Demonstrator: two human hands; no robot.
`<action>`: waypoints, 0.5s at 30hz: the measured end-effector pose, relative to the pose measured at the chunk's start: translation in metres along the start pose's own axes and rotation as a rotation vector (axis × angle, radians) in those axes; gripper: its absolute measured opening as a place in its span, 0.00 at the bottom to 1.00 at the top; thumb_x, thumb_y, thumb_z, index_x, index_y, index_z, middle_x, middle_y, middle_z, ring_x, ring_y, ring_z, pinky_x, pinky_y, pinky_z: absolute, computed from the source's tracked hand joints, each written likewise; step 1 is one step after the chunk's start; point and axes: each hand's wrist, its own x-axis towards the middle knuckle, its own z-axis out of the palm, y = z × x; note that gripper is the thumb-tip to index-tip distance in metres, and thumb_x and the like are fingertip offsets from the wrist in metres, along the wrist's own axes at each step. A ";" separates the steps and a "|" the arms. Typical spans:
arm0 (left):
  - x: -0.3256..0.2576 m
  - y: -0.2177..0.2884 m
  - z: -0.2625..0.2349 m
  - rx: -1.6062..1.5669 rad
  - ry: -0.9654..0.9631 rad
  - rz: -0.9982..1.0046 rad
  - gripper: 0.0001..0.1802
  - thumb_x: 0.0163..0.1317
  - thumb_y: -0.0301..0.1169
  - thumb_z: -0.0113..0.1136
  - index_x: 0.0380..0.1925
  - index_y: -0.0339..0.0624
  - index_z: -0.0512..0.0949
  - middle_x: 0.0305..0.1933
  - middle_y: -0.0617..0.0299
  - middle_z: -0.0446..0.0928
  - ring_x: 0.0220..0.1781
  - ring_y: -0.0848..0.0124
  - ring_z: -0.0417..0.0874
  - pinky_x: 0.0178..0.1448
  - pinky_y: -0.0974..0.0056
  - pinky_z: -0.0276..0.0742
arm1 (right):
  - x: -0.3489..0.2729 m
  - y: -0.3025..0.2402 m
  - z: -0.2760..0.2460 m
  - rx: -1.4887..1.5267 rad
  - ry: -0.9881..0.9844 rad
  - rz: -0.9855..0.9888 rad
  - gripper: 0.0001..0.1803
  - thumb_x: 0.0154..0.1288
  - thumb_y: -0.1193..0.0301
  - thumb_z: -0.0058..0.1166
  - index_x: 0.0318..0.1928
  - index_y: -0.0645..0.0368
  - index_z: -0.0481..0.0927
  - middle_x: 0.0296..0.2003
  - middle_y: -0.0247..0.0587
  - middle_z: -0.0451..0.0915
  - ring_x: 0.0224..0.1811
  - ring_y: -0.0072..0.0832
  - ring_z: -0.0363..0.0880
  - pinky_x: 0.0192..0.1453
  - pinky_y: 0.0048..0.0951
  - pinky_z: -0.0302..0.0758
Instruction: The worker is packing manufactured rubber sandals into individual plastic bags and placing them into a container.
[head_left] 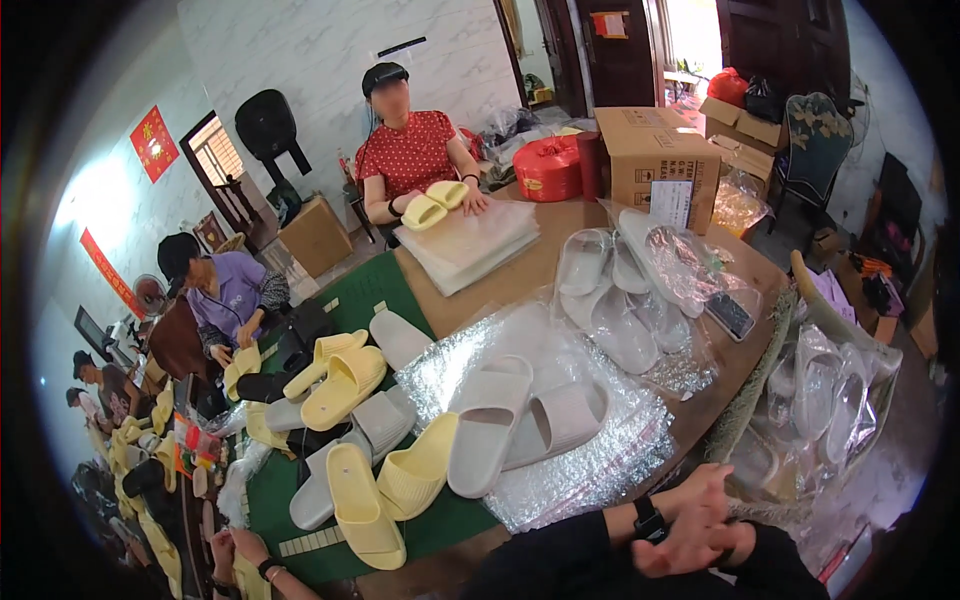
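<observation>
At the lower right, in front of the table edge, my left hand (694, 493) and my right hand (722, 543) overlap, fingers stretched and partly spread. Nothing shows between them. A dark watch (649, 519) sits on my left wrist. Nearest on the table is a stack of clear plastic bags (630, 462). On it lie a grey slide slipper (487, 430), sole facing up, and a second grey slipper (565, 425). Left of these, a yellow slipper (365, 510) leans by another yellow slipper (420, 468).
Bagged grey slippers (615, 320) and a phone (730, 315) lie at the table's right. Beside it stands a lined container (750, 400) of bagged slippers. Behind are a carton (655, 165) and red ribbon roll (547, 168). Co-workers sit opposite and left; another person's hands (240, 550) show lower left.
</observation>
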 end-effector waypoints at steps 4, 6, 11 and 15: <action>0.002 -0.071 -0.024 0.143 0.374 0.440 0.17 0.60 0.42 0.57 0.31 0.36 0.77 0.22 0.67 0.69 0.25 0.77 0.65 0.29 0.65 0.62 | 0.140 -0.016 0.159 0.034 -0.535 0.340 0.48 0.49 0.54 0.59 0.59 0.82 0.55 0.57 0.66 0.63 0.53 0.55 0.65 0.60 0.55 0.58; -0.014 -0.043 -0.032 0.068 0.295 0.285 0.15 0.61 0.41 0.57 0.32 0.38 0.77 0.21 0.69 0.67 0.24 0.78 0.64 0.28 0.67 0.60 | 0.129 -0.018 0.169 0.254 -0.486 0.491 0.47 0.49 0.55 0.59 0.58 0.81 0.56 0.56 0.66 0.64 0.51 0.54 0.66 0.60 0.51 0.58; -0.028 0.015 -0.027 -0.036 0.180 -0.060 0.13 0.60 0.39 0.58 0.31 0.39 0.78 0.19 0.71 0.65 0.22 0.79 0.62 0.26 0.70 0.56 | 0.148 0.004 0.158 0.266 -0.653 0.459 0.46 0.57 0.57 0.57 0.67 0.65 0.46 0.63 0.59 0.54 0.63 0.52 0.57 0.65 0.41 0.54; -0.011 0.003 -0.034 -0.124 0.174 -0.083 0.07 0.54 0.28 0.61 0.31 0.36 0.78 0.23 0.64 0.72 0.24 0.77 0.69 0.29 0.69 0.63 | 0.142 0.008 0.169 0.388 -0.580 0.593 0.48 0.53 0.73 0.57 0.66 0.80 0.41 0.58 0.73 0.60 0.54 0.60 0.70 0.53 0.48 0.71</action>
